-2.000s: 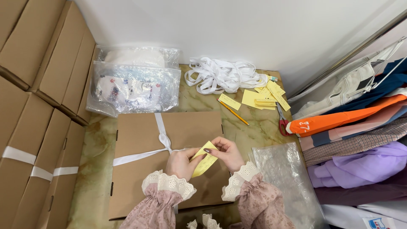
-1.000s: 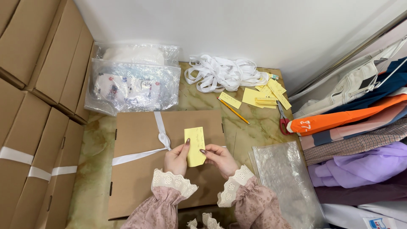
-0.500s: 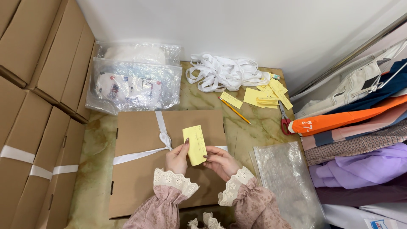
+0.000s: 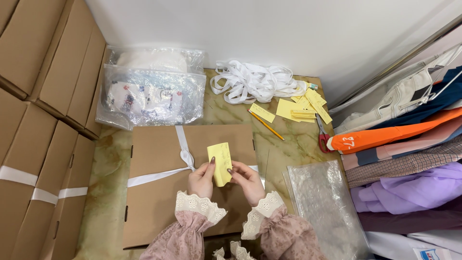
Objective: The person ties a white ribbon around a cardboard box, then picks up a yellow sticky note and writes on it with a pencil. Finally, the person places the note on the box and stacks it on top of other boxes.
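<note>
A flat brown cardboard box (image 4: 154, 192) lies on the marbled table, tied crosswise with white ribbon (image 4: 184, 155) knotted near its middle. My left hand (image 4: 203, 179) and my right hand (image 4: 246, 180) together pinch a small yellow paper slip (image 4: 221, 162), held upright just above the box, right of the knot. Handwriting shows on the slip. Both wrists wear pink sleeves with lace cuffs.
Bagged clothes (image 4: 151, 89) lie behind the box, a heap of white ribbon (image 4: 255, 82), more yellow slips (image 4: 301, 107), a pencil (image 4: 266, 125) and red-handled scissors (image 4: 323, 137) at the back right. Cardboard boxes (image 4: 38, 110) stack on the left. Hanging garments (image 4: 409, 144) and an empty plastic bag (image 4: 325, 207) lie right.
The yellow slip was folded or bent between my fingers two seconds ago; now it is flat and upright. My hands shifted slightly toward the box's middle.
</note>
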